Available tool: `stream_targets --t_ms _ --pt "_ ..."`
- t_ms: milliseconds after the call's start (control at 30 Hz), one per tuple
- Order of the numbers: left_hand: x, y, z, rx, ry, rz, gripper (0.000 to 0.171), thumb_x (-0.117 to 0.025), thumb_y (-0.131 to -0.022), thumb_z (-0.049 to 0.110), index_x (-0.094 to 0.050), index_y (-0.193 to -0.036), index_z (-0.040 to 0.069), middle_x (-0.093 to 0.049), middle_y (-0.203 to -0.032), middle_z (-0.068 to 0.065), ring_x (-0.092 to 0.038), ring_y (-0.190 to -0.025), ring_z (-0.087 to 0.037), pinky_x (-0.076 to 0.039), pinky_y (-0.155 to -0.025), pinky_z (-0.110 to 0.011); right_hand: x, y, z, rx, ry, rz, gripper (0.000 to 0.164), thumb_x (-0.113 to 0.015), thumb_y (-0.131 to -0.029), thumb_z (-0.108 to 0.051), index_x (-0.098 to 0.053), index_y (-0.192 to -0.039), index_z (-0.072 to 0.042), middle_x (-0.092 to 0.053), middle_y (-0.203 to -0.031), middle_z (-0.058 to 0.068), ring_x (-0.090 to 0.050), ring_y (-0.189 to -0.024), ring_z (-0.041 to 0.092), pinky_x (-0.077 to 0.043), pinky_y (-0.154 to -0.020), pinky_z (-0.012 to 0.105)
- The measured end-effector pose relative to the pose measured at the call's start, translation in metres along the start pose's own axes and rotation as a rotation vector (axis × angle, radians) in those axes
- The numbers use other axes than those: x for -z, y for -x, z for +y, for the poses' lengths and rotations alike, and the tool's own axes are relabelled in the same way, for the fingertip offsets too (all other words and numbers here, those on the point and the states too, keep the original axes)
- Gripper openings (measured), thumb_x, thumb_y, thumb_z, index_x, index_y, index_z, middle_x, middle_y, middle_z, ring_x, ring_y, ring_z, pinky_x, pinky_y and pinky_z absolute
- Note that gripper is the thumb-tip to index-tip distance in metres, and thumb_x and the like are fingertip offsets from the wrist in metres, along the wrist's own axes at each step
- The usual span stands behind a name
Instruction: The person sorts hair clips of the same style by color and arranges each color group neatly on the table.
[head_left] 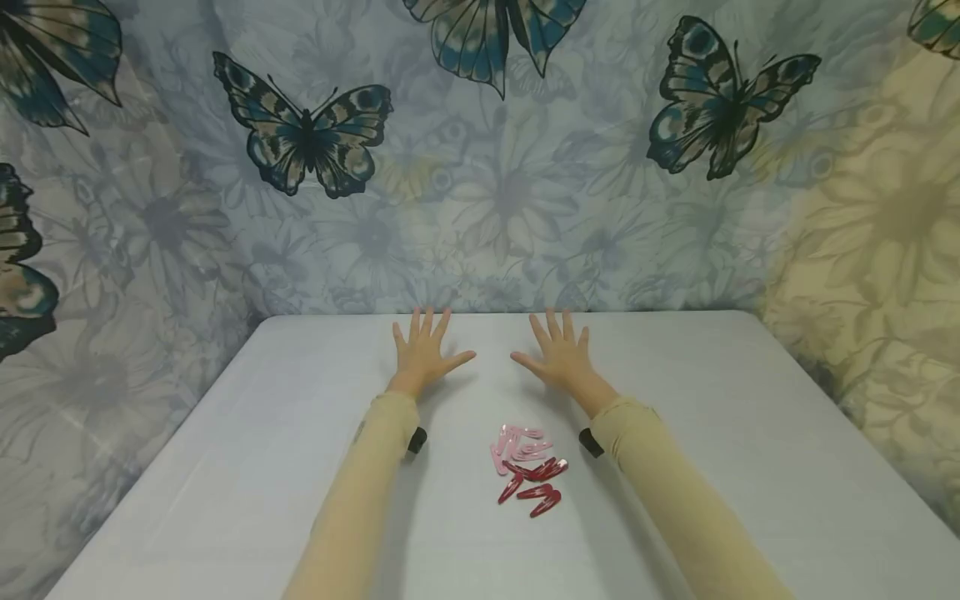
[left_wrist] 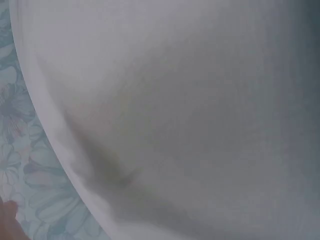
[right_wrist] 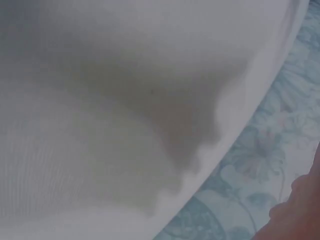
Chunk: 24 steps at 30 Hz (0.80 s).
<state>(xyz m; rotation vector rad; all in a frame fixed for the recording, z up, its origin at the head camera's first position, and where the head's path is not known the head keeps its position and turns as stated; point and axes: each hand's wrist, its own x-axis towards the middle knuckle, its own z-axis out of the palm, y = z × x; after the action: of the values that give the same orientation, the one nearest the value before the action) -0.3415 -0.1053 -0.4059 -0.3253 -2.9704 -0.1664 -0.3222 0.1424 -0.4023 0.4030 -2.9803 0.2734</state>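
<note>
Both hands are held out over the far part of a white table point(head_left: 480, 550), fingers straight and spread, holding nothing. My left hand point(head_left: 422, 356) is left of centre, and my right hand point(head_left: 562, 358) mirrors it, the two thumbs pointing at each other with a gap between. Between the forearms lie several pink snap hair clips point(head_left: 536, 447) in a loose cluster. Just nearer to me are several red snap hair clips point(head_left: 554, 498), some overlapping. Only a bit of the left hand point(left_wrist: 10, 222) shows in the left wrist view, and a bit of the right hand point(right_wrist: 297, 215) in the right wrist view.
A wall covering with butterflies point(head_left: 307, 137) and flowers stands behind the table and along both sides. Dark wrist devices point(head_left: 417, 440) sit at the cuffs of the yellow sleeves point(head_left: 352, 508). Soft hand shadows fall on the white surface in both wrist views.
</note>
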Motion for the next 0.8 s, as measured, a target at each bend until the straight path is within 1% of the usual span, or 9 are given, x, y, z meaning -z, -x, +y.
stream_targets --t_ms 100,167,367,433,500,567,633,700,800 --pt "-0.001 0.002 0.000 -0.023 0.048 0.045 0.086 -0.036 -0.076 0.074 -0.023 -0.143 0.022 -0.025 -0.142 -0.012 0.004 -0.132 -0.028 0.008 -0.094 -0.057 0.000 0.003 -0.006 0.010 -0.023 0.011 0.086 -0.027 -0.082 -0.070 -0.009 -0.145 -0.014 0.002 -0.146 0.015 0.014 -0.129 0.034 0.002 -0.093 0.061" --pt "-0.001 0.003 0.001 -0.044 0.075 0.090 0.078 -0.039 -0.078 0.070 -0.034 -0.139 0.020 -0.036 -0.135 -0.011 -0.003 -0.132 -0.028 0.005 -0.095 -0.057 0.001 0.006 -0.009 0.017 -0.052 0.031 0.084 -0.029 -0.083 -0.068 -0.012 -0.144 -0.012 -0.001 -0.146 0.016 0.011 -0.129 0.035 0.000 -0.093 0.061" --pt "0.001 0.011 0.011 -0.117 0.102 0.199 0.064 -0.047 -0.081 0.062 -0.047 -0.130 0.020 -0.048 -0.121 -0.007 -0.026 -0.124 -0.028 -0.004 -0.094 -0.060 0.001 0.015 -0.013 0.059 -0.111 0.066 0.081 -0.035 -0.085 -0.063 -0.023 -0.141 -0.005 -0.016 -0.145 0.015 -0.001 -0.129 0.040 -0.003 -0.093 0.062" --pt "0.000 0.015 0.015 -0.151 0.124 0.251 0.059 -0.050 -0.082 0.057 -0.050 -0.127 0.019 -0.051 -0.118 -0.007 -0.033 -0.118 -0.027 -0.007 -0.094 -0.059 0.000 0.017 -0.013 0.074 -0.148 0.110 0.076 -0.040 -0.087 -0.058 -0.032 -0.137 -0.002 -0.028 -0.140 0.015 -0.011 -0.127 0.041 -0.008 -0.094 0.061" --pt "-0.001 0.020 0.020 -0.183 0.183 0.312 0.052 -0.053 -0.083 0.049 -0.053 -0.124 0.017 -0.054 -0.114 -0.007 -0.039 -0.112 -0.026 -0.011 -0.094 -0.058 -0.001 0.021 -0.012 0.088 -0.239 0.161 0.065 -0.046 -0.088 -0.051 -0.046 -0.126 0.002 -0.044 -0.128 0.018 -0.025 -0.120 0.041 -0.018 -0.093 0.057" --pt "-0.004 0.026 0.022 -0.204 0.268 0.378 0.043 -0.056 -0.084 0.038 -0.057 -0.120 0.014 -0.058 -0.109 -0.006 -0.043 -0.104 -0.025 -0.018 -0.092 -0.054 -0.003 0.025 -0.011 0.100 -0.364 0.206 0.049 -0.053 -0.087 -0.040 -0.055 -0.111 0.003 -0.055 -0.110 0.018 -0.036 -0.109 0.038 -0.027 -0.089 0.051" --pt "-0.005 0.033 0.024 -0.222 0.367 0.438 0.036 -0.058 -0.083 0.028 -0.060 -0.115 0.011 -0.060 -0.102 -0.005 -0.046 -0.096 -0.024 -0.024 -0.089 -0.049 -0.004 0.030 -0.009 0.113 -0.494 0.243 0.038 -0.057 -0.087 -0.033 -0.059 -0.098 0.004 -0.058 -0.095 0.015 -0.040 -0.098 0.035 -0.032 -0.083 0.046" --pt "-0.005 0.038 0.024 -0.245 0.450 0.486 0.030 -0.060 -0.082 0.022 -0.062 -0.110 0.010 -0.061 -0.097 -0.004 -0.047 -0.090 -0.023 -0.028 -0.084 -0.045 -0.005 0.034 -0.009 0.116 -0.586 0.264 0.032 -0.059 -0.086 -0.029 -0.060 -0.093 0.002 -0.058 -0.090 0.012 -0.041 -0.094 0.033 -0.032 -0.080 0.043" --pt "-0.005 0.042 0.024 -0.315 0.495 0.527 0.027 -0.062 -0.081 0.019 -0.064 -0.106 0.009 -0.062 -0.095 -0.004 -0.047 -0.088 -0.023 -0.031 -0.080 -0.042 -0.005 0.039 -0.010 0.125 -0.658 0.292 0.028 -0.059 -0.086 -0.026 -0.061 -0.091 0.002 -0.059 -0.088 0.011 -0.042 -0.092 0.033 -0.031 -0.080 0.043"
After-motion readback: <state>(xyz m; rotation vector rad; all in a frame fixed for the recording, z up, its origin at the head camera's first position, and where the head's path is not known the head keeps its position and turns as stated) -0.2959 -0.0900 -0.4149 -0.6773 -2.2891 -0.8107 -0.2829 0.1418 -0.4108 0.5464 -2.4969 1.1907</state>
